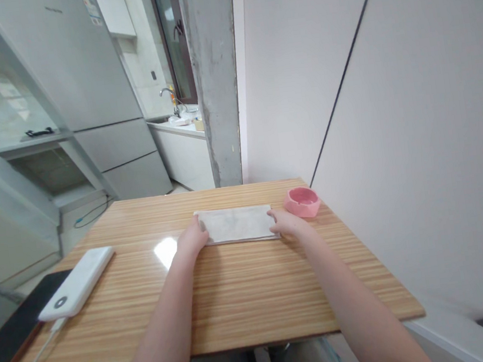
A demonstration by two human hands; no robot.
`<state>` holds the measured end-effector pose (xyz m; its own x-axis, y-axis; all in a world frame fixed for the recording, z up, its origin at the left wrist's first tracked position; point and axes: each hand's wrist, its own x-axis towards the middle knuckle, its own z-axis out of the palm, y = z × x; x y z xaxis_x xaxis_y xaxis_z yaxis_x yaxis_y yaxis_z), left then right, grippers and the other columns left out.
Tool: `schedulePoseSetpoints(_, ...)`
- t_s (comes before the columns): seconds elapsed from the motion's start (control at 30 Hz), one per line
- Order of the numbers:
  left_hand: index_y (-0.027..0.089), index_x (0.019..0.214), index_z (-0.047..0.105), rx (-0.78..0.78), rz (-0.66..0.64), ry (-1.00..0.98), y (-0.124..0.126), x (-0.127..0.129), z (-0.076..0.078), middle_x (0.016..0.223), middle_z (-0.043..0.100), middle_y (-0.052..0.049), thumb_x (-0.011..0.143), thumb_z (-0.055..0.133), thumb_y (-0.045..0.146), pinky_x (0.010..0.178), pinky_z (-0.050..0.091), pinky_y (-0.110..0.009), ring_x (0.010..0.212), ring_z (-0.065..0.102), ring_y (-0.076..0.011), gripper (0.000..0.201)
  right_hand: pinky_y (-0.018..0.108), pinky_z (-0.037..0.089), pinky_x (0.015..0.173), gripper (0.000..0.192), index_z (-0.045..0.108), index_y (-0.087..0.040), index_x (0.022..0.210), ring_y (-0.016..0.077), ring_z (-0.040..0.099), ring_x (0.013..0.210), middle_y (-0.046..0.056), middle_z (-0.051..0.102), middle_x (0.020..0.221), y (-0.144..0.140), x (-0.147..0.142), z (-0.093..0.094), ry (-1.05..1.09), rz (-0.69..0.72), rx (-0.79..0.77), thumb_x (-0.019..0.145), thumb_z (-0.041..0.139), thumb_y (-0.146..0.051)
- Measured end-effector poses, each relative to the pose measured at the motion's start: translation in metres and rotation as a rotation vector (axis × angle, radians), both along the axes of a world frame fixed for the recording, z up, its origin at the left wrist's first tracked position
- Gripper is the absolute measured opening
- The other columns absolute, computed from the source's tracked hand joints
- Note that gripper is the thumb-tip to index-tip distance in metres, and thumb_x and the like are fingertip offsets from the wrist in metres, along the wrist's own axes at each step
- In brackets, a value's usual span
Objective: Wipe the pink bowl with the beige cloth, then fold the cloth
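Pinching opposite ends of the folded white cloth [238, 224], the left hand [193, 238] and right hand [287, 223] likely keep it straight between them, the pink bowl [303, 211] sitting aside, just beyond the right.

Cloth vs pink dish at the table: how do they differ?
Color: the cloth is off-white, the dish pink.
Shape: the cloth is a flat, wide rectangle; the dish is raised and hollow.
Contact: left hand and right hand touch the cloth's ends; neither holds the dish.
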<state>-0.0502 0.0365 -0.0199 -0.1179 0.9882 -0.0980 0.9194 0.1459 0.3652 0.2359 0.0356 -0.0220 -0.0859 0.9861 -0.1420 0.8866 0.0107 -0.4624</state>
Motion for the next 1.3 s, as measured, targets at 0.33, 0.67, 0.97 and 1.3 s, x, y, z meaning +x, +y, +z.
schedulePoseSetpoints(0.33, 0.017, 0.134, 0.038, 0.635, -0.185, -0.32, -0.015, 0.04, 0.014, 0.12, 0.055, -0.012, 0.078, 0.044, 0.012, 0.099, 0.039, -0.035, 0.112, 0.052, -0.0219, 0.057, 0.018, 0.038, 0.049, 0.025, 0.059, -0.014, 0.093, 0.0073, 0.05, 0.053, -0.004, 0.055, 0.067, -0.001, -0.038, -0.008, 0.406, 0.014, -0.029, 0.069, 0.061, -0.009)
schedulePoseSetpoints(0.67, 0.019, 0.13, 0.042, 0.334, -0.597, -0.396, -0.021, 0.088, -0.023, 0.111, 0.061, -0.007, 0.073, 0.05, 0.01, 0.094, 0.043, -0.034, 0.103, 0.056, -0.0194, 0.058, 0.016, 0.039, 0.044, 0.02, 0.06, -0.015, 0.083, 0.0063, 0.048, 0.046, -0.005, 0.053, 0.059, -0.001, -0.041, -0.01, 0.566, 0.108, -0.214, 0.072, 0.049, -0.003)
schedulePoseSetpoints(0.97, 0.018, 0.119, 0.051, 0.47, -0.55, -0.407, -0.024, 0.082, -0.009, 0.106, 0.058, -0.008, 0.073, 0.05, 0.009, 0.089, 0.045, -0.034, 0.098, 0.055, -0.0196, 0.047, 0.019, 0.036, 0.044, 0.027, 0.058, -0.016, 0.079, 0.0097, 0.047, 0.042, -0.004, 0.048, 0.046, 0.005, -0.045, -0.013, 0.57, -0.034, -0.218, 0.091, 0.037, -0.027)
schedulePoseSetpoints(1.3, 0.016, 0.098, 0.061, 0.54, -0.369, -0.393, 0.001, 0.06, -0.022, 0.089, 0.063, -0.008, 0.084, 0.046, 0.022, 0.084, 0.046, -0.034, 0.087, 0.058, -0.0188, 0.022, 0.024, 0.037, 0.068, 0.017, 0.055, -0.016, 0.062, 0.0139, 0.051, 0.072, 0.002, 0.058, 0.072, 0.011, -0.042, -0.028, 0.35, 0.091, 0.18, 0.079, 0.056, -0.019)
